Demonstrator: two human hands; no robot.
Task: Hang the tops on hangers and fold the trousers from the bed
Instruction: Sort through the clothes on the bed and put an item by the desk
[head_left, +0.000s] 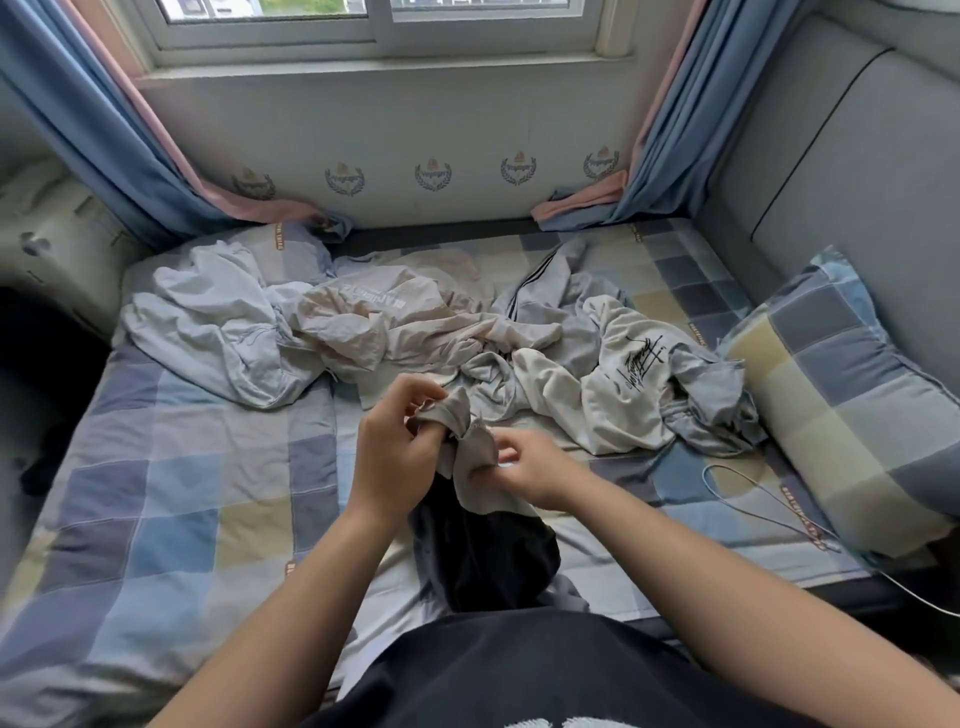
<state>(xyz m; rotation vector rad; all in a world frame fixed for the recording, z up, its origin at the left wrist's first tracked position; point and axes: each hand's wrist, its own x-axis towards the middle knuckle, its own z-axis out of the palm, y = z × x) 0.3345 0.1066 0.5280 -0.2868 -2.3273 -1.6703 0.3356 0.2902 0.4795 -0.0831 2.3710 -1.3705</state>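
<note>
Reaching forward from the bottom of the view, two bare forearms are stretching over the checked bed (182, 467), above a black top worn by the person. Just beyond it a dark garment (483, 561) is lying bunched on the near edge of the bed, rising towards the hands. A piece of grey cloth (475, 457) is showing at its upper end, though whether it is part of that garment is not clear. The left hand (397, 447) is curling its fingers round the upper fold of this cloth, pinching it. The right hand (530, 470) is pinching the lower right edge, fingers bent close together. Farther right, a thin cable (727, 483) is looping over the sheet near a checked pillow (841, 384). Beyond the hands, crumpled clothes are lying across the middle of the bed: a pale blue garment (208, 322) at the left, a beige garment (374, 322) beside it, a grey garment with dark stripes (545, 291) farther back, and a white top with black script (623, 364) at the right. Blue and pink curtains (104, 130) are hanging at both sides, framing a window (379, 21) at the far wall.
</note>
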